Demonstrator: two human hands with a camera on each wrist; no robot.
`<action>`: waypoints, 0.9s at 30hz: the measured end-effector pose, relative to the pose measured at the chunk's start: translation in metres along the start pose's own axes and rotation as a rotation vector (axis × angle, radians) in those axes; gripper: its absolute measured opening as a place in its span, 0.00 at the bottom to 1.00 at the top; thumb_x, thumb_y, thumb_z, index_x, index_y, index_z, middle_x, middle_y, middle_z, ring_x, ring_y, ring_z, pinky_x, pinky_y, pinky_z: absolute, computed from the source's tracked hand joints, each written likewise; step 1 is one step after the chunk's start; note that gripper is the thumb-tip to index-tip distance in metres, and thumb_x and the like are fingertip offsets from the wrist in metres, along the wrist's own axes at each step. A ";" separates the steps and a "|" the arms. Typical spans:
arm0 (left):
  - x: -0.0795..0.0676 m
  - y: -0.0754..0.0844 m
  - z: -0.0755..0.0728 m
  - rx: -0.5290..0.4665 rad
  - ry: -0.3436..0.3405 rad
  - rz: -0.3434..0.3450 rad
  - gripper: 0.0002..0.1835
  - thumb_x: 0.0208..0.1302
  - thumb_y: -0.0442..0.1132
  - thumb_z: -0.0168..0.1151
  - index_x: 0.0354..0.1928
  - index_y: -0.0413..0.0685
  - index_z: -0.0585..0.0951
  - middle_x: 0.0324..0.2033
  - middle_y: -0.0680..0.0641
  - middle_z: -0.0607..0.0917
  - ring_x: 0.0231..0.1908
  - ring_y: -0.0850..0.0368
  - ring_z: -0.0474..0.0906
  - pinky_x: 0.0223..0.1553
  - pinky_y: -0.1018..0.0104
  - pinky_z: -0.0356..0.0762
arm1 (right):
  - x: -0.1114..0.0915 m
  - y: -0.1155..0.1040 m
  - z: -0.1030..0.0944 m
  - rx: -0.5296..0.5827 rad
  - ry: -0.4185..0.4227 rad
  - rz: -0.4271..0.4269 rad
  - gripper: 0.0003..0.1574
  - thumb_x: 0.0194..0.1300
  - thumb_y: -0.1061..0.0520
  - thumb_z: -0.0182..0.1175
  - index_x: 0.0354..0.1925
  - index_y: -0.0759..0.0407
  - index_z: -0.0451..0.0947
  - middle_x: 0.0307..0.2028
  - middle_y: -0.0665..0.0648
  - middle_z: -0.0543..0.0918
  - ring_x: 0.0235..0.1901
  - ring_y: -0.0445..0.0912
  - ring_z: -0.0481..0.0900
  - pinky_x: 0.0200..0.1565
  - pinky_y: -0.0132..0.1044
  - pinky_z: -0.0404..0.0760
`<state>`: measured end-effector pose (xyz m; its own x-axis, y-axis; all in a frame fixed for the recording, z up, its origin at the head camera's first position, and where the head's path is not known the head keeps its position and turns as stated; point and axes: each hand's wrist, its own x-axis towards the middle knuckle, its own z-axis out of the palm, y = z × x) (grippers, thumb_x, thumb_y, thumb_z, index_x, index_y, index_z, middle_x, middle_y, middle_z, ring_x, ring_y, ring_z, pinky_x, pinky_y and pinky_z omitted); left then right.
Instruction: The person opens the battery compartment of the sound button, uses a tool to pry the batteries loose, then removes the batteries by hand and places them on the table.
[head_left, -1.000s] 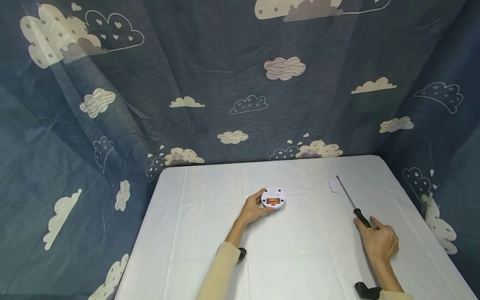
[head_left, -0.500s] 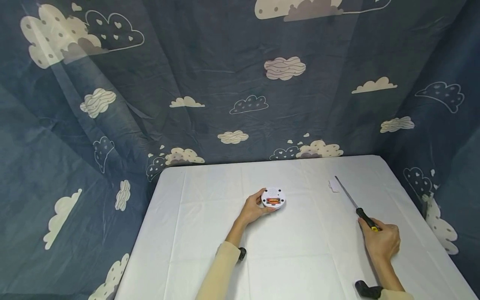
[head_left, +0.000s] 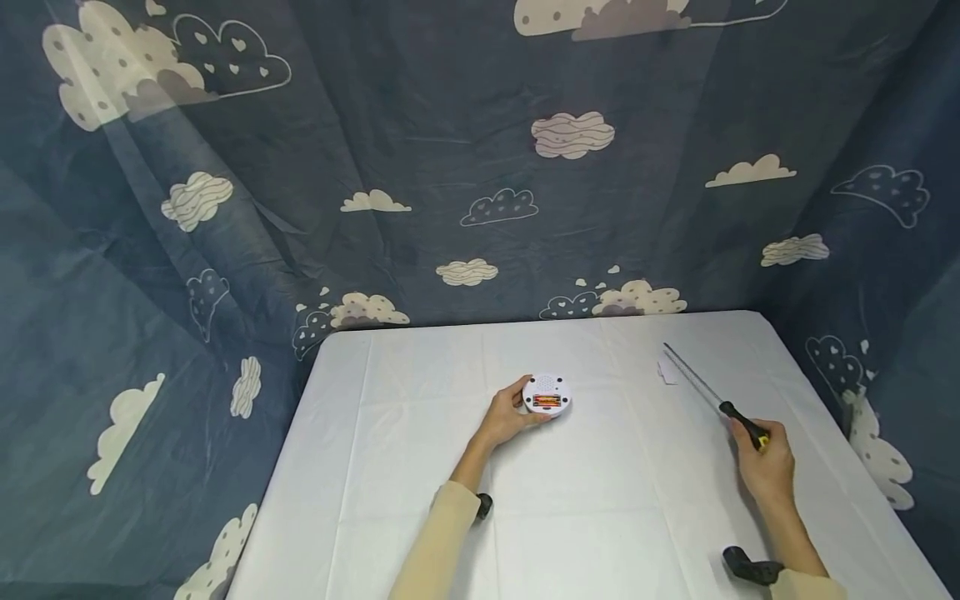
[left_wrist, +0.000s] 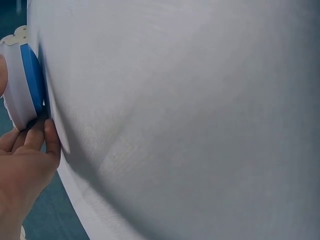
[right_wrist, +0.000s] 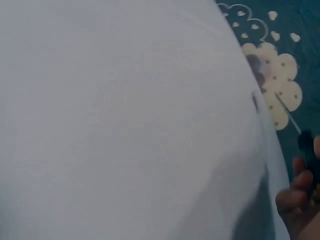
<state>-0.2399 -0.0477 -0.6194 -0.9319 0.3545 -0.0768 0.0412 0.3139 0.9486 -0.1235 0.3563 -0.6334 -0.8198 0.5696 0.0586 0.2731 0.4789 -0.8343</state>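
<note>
The fingers of the left hand [head_left: 504,421] were bent around the edge of a white round device [head_left: 546,385], grasping it from the person's left side. Its underside faced up, with small dark spots near the rim, a patch of fine holes and a set of orange batteries [head_left: 547,401] exposed; any lettering on their wrappers was too small to read. The left wrist view showed a blue face [left_wrist: 32,80] on the device's other side, turned toward the cloth and close to it; whether the two touched could not be told.

The fingers of the right hand [head_left: 767,468] were curled on a screwdriver [head_left: 738,414], gripping its black handle near the yellow end. No brand could be made out at that size. The shaft slanted away toward the far left, its tip appearing just beyond a small pale piece [head_left: 667,372] on the table; a faint mark on that piece was too blurred to make out.

Farther out came beige sleeves [head_left: 435,542], black wrist mounts [head_left: 752,568] and the white tablecloth [head_left: 585,492], with crease lines across it. Behind hung a dark blue backdrop [head_left: 420,108] printed with clouds and hearts.
</note>
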 end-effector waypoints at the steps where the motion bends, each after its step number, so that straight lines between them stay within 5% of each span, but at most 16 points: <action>1: 0.000 0.000 0.000 -0.003 0.000 0.003 0.50 0.56 0.38 0.80 0.78 0.39 0.63 0.76 0.39 0.69 0.76 0.47 0.67 0.77 0.60 0.66 | 0.001 -0.003 -0.002 0.034 -0.037 -0.030 0.25 0.78 0.47 0.57 0.58 0.67 0.70 0.40 0.49 0.85 0.37 0.41 0.76 0.35 0.32 0.71; 4: 0.000 0.000 0.001 -0.004 0.002 0.001 0.51 0.55 0.38 0.81 0.78 0.40 0.63 0.76 0.39 0.69 0.76 0.47 0.67 0.78 0.59 0.65 | 0.005 -0.018 -0.008 0.141 -0.189 -0.144 0.15 0.77 0.51 0.60 0.54 0.56 0.72 0.33 0.32 0.83 0.27 0.33 0.71 0.25 0.30 0.72; 7: 0.002 0.001 0.001 -0.014 0.010 0.009 0.51 0.55 0.37 0.81 0.78 0.40 0.63 0.76 0.39 0.68 0.77 0.47 0.65 0.79 0.58 0.63 | 0.007 -0.041 -0.014 0.189 -0.343 -0.264 0.13 0.76 0.54 0.61 0.56 0.53 0.74 0.34 0.33 0.84 0.25 0.38 0.71 0.21 0.35 0.73; 13: 0.002 0.002 0.004 -0.018 0.035 0.030 0.52 0.53 0.36 0.82 0.78 0.40 0.63 0.76 0.40 0.68 0.78 0.46 0.63 0.79 0.57 0.61 | 0.008 -0.083 -0.016 0.132 -0.527 -0.386 0.20 0.76 0.56 0.61 0.60 0.64 0.73 0.34 0.40 0.80 0.24 0.43 0.71 0.21 0.36 0.73; 18: 0.001 0.001 0.007 -0.024 0.051 0.035 0.52 0.53 0.36 0.82 0.78 0.39 0.63 0.76 0.39 0.69 0.77 0.46 0.65 0.79 0.57 0.63 | 0.007 -0.099 -0.012 0.056 -0.571 -0.433 0.18 0.75 0.56 0.63 0.57 0.62 0.75 0.33 0.49 0.75 0.23 0.43 0.71 0.21 0.35 0.73; 27: 0.003 -0.002 0.011 0.009 0.079 0.030 0.52 0.53 0.38 0.82 0.78 0.42 0.64 0.76 0.42 0.70 0.75 0.47 0.68 0.78 0.59 0.65 | 0.008 -0.128 -0.012 -0.157 -0.577 -0.439 0.17 0.74 0.49 0.64 0.53 0.58 0.78 0.48 0.61 0.84 0.39 0.41 0.73 0.34 0.32 0.72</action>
<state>-0.2390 -0.0378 -0.6247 -0.9558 0.2931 -0.0235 0.0725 0.3125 0.9471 -0.1592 0.3076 -0.5199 -0.9925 -0.1172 0.0354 -0.1075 0.6964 -0.7095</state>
